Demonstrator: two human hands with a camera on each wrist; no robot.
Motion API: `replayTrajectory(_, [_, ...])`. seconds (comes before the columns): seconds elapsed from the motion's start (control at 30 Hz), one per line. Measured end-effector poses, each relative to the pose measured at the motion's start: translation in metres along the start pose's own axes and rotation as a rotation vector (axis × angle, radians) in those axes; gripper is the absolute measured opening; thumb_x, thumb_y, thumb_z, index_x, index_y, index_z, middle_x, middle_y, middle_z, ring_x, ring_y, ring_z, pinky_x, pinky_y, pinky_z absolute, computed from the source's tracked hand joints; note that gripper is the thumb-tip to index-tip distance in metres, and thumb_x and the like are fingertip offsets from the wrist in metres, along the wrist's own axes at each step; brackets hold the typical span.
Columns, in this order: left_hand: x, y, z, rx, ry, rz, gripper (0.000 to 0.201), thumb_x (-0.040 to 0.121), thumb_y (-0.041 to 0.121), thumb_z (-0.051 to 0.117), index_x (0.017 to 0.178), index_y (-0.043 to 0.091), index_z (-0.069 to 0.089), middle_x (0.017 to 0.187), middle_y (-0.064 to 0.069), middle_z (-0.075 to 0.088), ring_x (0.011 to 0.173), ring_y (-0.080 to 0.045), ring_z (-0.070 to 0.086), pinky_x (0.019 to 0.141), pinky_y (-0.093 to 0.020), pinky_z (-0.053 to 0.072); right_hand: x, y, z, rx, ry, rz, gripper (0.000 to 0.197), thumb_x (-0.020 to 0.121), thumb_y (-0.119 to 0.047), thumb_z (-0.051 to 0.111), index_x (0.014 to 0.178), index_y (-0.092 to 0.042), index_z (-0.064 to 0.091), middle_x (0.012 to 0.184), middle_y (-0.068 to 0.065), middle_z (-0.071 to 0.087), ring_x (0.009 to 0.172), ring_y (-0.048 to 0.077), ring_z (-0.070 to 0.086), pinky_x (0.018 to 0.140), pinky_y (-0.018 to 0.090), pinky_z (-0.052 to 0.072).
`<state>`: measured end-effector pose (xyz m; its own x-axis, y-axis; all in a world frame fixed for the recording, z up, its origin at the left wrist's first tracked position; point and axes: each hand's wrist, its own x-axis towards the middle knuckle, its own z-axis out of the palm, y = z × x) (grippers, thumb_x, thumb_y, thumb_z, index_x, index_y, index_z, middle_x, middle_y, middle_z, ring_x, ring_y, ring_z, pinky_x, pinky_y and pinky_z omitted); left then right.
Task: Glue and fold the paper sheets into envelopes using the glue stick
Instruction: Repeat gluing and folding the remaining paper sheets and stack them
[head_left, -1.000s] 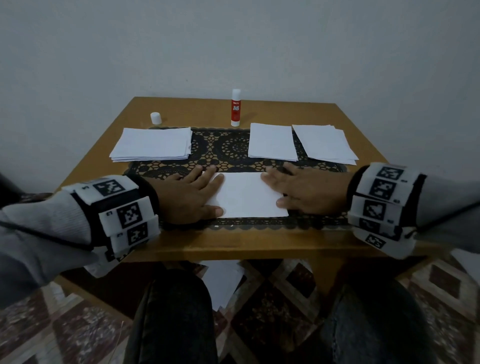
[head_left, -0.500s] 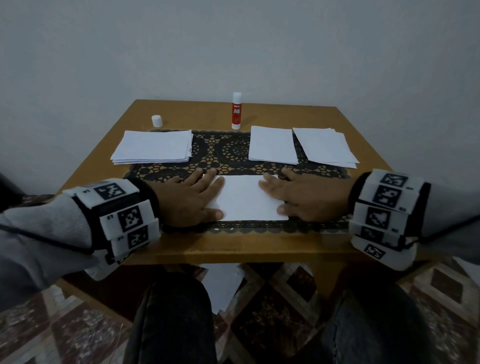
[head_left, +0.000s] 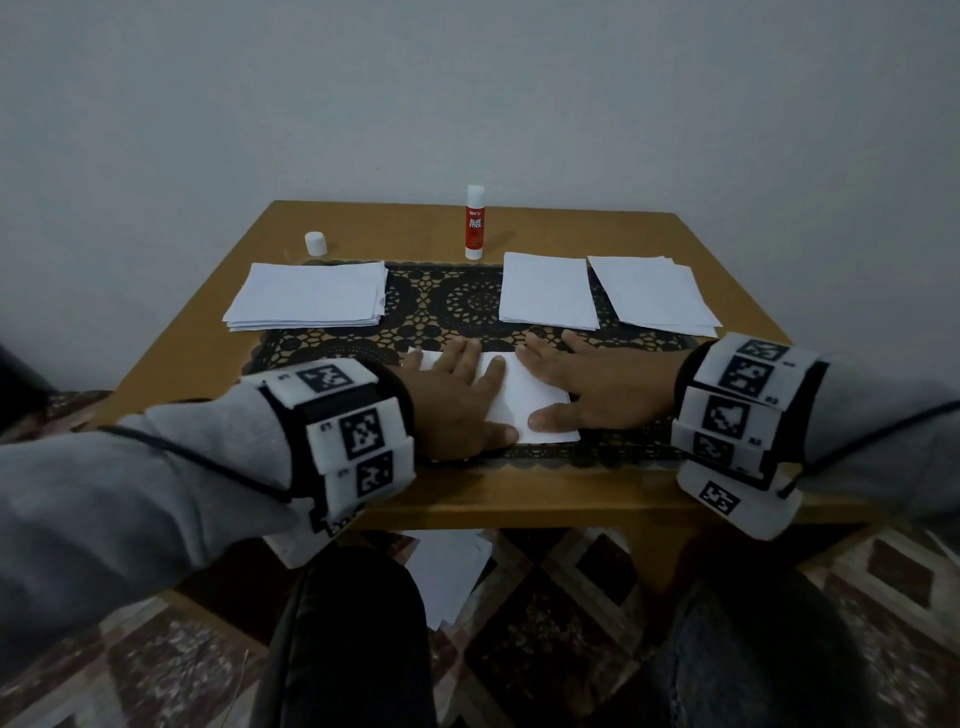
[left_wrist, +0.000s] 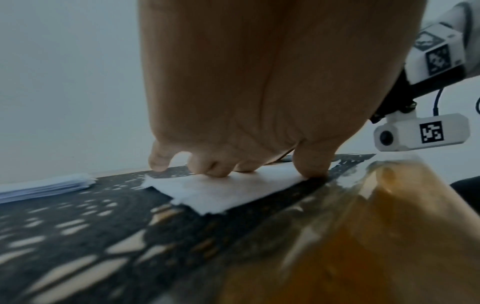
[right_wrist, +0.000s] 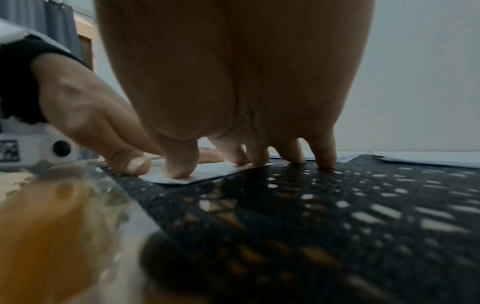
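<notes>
Closer together than half a second ago, left hand (head_left: 457, 402) and right hand (head_left: 597, 387), both flattened with straight fingers on folded paper sheet (head_left: 524, 402), grasping nothing. Thumbs nearly meeting at near edge of sheet; left fingertips (left_wrist: 207, 169) and right fingertips (right_wrist: 179, 170) pressing down on paper. Sheet lying at near edge of black lace mat (head_left: 452, 301), on wooden bench (head_left: 218, 322). Farther back, well apart from both hands: thick paper stack (head_left: 311, 301) at left, single sheets (head_left: 548, 291) and fanned pile (head_left: 657, 296) at right. Glue stick (head_left: 475, 223) upright at far edge, uncapped; white cap (head_left: 316, 243) off to its left. More paper on patterned floor (head_left: 457, 571) beneath bench. No containers visible.
</notes>
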<state>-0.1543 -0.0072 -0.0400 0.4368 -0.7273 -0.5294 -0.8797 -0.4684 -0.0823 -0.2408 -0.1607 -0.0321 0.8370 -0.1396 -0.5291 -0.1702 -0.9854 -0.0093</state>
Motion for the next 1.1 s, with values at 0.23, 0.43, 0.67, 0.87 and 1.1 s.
replayTrajectory(0.23, [-0.02,-0.056,0.008,-0.043,-0.082,-0.018,0.082,0.089,0.069,0.022,0.146,0.033,-0.024,0.153,0.002,-0.033,0.143,-0.022,-0.024,0.115,-0.055,-0.001,-0.005,0.003,-0.006,-0.002,-0.011,-0.007,0.085,0.094,-0.062,0.036,0.154,-0.025,-0.013,0.159,-0.009,-0.02,0.149,0.026,-0.011,0.121,0.044,0.006])
replayTrajectory(0.43, [-0.019,-0.055,0.009,-0.048,-0.083,-0.027,0.082,0.09,0.067,0.024,0.146,0.032,-0.025,0.152,0.001,-0.034,0.143,-0.022,-0.024,0.115,-0.053,0.002,-0.003,-0.028,0.005,-0.007,0.033,0.114,0.085,0.095,-0.066,0.025,0.154,-0.015,-0.009,0.161,0.004,-0.016,0.148,0.036,-0.008,0.12,0.051,0.012])
replayTrajectory(0.67, [-0.019,-0.057,0.011,-0.046,-0.073,-0.021,0.082,0.089,0.068,0.022,0.146,0.032,-0.025,0.152,0.0,-0.034,0.143,-0.022,-0.024,0.115,-0.053,0.001,0.003,-0.027,-0.004,-0.003,0.074,0.158,0.072,0.102,-0.053,0.023,0.155,-0.014,-0.006,0.162,0.004,-0.012,0.149,0.034,-0.005,0.12,0.048,0.01])
replayTrajectory(0.87, [-0.018,-0.059,0.013,-0.044,-0.059,-0.015,0.081,0.09,0.068,0.021,0.146,0.032,-0.025,0.152,0.0,-0.034,0.143,-0.022,-0.024,0.116,-0.052,0.0,0.002,-0.023,-0.004,-0.014,0.013,0.055,0.07,0.103,-0.048,0.022,0.153,-0.016,-0.014,0.161,0.0,-0.019,0.148,0.025,-0.013,0.121,0.047,0.006])
replayTrajectory(1.1, [-0.02,-0.057,0.012,-0.04,-0.068,-0.02,0.081,0.09,0.067,0.022,0.147,0.03,-0.024,0.153,0.0,-0.033,0.143,-0.023,-0.024,0.117,-0.053,0.0,-0.009,-0.014,0.001,-0.053,-0.04,-0.049,0.073,0.101,-0.054,0.023,0.151,-0.022,-0.019,0.158,-0.007,-0.026,0.147,0.02,-0.019,0.122,0.04,0.002])
